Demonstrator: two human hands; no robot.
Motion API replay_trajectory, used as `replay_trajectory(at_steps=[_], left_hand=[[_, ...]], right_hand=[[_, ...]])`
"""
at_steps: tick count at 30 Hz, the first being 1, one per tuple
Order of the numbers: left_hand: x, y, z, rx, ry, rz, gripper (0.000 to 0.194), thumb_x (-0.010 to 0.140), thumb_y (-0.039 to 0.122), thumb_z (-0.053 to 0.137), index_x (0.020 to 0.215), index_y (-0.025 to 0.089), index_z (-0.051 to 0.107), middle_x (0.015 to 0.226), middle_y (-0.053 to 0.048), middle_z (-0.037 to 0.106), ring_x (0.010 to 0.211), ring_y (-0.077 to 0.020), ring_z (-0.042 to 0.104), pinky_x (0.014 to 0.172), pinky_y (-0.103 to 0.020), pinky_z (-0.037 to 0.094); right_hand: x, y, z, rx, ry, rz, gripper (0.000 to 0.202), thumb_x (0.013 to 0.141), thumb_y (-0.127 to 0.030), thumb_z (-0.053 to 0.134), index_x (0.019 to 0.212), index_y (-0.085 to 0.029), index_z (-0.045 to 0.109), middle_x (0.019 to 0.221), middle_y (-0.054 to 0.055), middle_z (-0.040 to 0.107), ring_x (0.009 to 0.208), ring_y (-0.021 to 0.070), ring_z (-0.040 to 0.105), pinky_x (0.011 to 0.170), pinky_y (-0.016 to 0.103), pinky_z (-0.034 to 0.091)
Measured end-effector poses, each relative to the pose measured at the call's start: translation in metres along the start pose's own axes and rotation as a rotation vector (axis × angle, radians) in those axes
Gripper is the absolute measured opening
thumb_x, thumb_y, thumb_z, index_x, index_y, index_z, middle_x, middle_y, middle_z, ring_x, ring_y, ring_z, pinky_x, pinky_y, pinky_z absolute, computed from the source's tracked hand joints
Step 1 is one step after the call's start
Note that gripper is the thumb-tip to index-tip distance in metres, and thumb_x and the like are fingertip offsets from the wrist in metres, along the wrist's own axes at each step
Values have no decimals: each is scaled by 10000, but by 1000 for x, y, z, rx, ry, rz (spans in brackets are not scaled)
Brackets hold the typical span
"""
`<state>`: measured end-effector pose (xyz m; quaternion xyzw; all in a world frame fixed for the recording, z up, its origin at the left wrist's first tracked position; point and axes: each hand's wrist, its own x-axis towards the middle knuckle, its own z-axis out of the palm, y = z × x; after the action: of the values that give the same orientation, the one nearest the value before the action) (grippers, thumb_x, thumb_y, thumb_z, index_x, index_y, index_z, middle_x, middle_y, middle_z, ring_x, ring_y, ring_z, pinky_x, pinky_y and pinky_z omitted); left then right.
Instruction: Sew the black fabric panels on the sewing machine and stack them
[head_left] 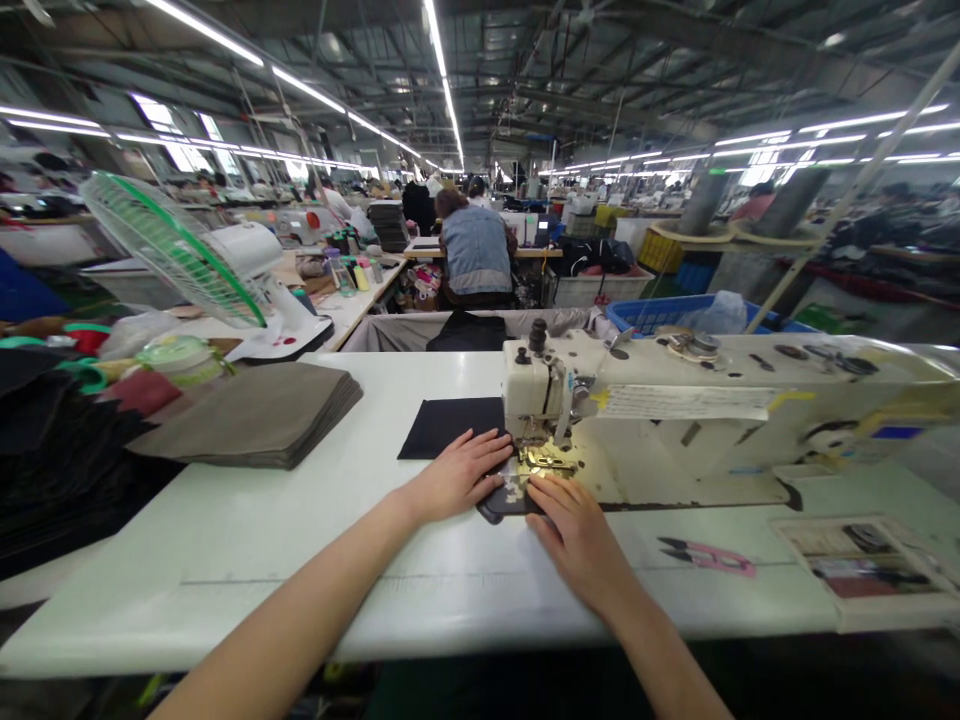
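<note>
A black fabric piece lies flat on the pale table, its right end reaching the head of the sewing machine. My left hand is laid on it just left of the needle area, fingers stretched toward the presser foot. My right hand rests at the front of the brass-coloured needle plate, fingers extended and lying flat. Whether fabric lies under the right fingertips I cannot tell. The needle tip is hidden by the machine head. Pink-handled thread snips lie to the right of my right hand.
A stack of grey-brown fabric pieces is on the left, beside dark fabric piles and a white-green fan. A small tray is set at the right edge. Beyond the table are a blue basket and a seated person.
</note>
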<state>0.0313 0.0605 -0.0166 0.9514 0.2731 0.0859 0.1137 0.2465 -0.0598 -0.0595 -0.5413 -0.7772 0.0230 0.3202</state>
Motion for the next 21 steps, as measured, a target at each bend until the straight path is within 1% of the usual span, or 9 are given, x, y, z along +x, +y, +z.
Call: replay_trajectory(at_steps=[3, 5, 9, 11, 14, 15, 17, 19, 21], left_hand=[[-10, 8, -7, 5, -15, -12, 459, 1020, 393, 457, 1463, 279, 497, 1567, -63, 442, 1478, -254, 352, 1203, -522, 252], [-19, 13, -11, 49, 26, -39, 418, 1002, 364, 480, 1393, 256, 575, 1530, -80, 491, 1423, -283, 429, 1165, -507, 328], [-28, 16, -9, 178, 129, -267, 380, 994, 299, 452, 1305, 179, 634, 1302, -144, 628, 1115, -287, 626, 942, -428, 522], [-25, 12, -4, 221, 132, -366, 415, 995, 318, 460, 1338, 130, 598, 1330, -182, 600, 1122, -319, 611, 940, -459, 522], [-18, 4, -3, 251, 141, -455, 571, 961, 371, 550, 1439, 69, 470, 1526, -238, 418, 1287, -386, 501, 1015, -524, 473], [-17, 1, -6, 258, 142, -480, 605, 950, 377, 572, 1458, 75, 443, 1550, -233, 390, 1309, -380, 486, 1022, -514, 473], [-21, -9, -19, 279, 146, -533, 516, 955, 334, 567, 1421, 125, 494, 1499, -186, 477, 1280, -327, 523, 1020, -453, 485], [-36, -25, -40, 311, 159, -619, 318, 976, 239, 514, 1261, 162, 629, 1320, -147, 625, 1193, -279, 582, 1001, -405, 494], [-62, -45, -65, 344, 182, -759, 252, 988, 168, 465, 1081, 148, 699, 1154, -148, 679, 1125, -273, 611, 968, -415, 506]], right_hand=[[-2, 1, 1, 2, 14, -3, 333, 991, -266, 518, 1300, -231, 637, 1329, 101, 663, 1250, 278, 588, 1076, 543, 465], [-3, 3, 3, 8, 21, -13, 327, 995, -271, 513, 1293, -227, 638, 1329, 100, 663, 1251, 277, 588, 1077, 539, 465], [-4, 7, 6, 2, 31, -34, 313, 998, -286, 511, 1271, -211, 642, 1320, 99, 667, 1240, 279, 594, 1064, 526, 478], [-5, 9, 8, -10, 41, -48, 312, 999, -305, 508, 1265, -212, 642, 1313, 98, 671, 1231, 283, 603, 1049, 523, 489], [-9, 15, 11, -27, 80, -100, 321, 999, -341, 505, 1263, -219, 640, 1287, 96, 687, 1193, 292, 633, 1010, 518, 516], [-10, 18, 13, -30, 101, -126, 325, 996, -352, 505, 1265, -227, 638, 1274, 93, 694, 1173, 293, 645, 992, 512, 527], [-13, 27, 18, -41, 144, -190, 331, 984, -363, 521, 1273, -245, 632, 1249, 86, 706, 1132, 288, 669, 951, 484, 550], [-14, 37, 27, -60, 183, -276, 366, 968, -383, 537, 1299, -248, 617, 1231, 86, 714, 1096, 290, 685, 915, 471, 563], [-14, 47, 35, -89, 221, -336, 388, 970, -406, 522, 1313, -247, 607, 1228, 89, 716, 1079, 291, 692, 883, 461, 567]])
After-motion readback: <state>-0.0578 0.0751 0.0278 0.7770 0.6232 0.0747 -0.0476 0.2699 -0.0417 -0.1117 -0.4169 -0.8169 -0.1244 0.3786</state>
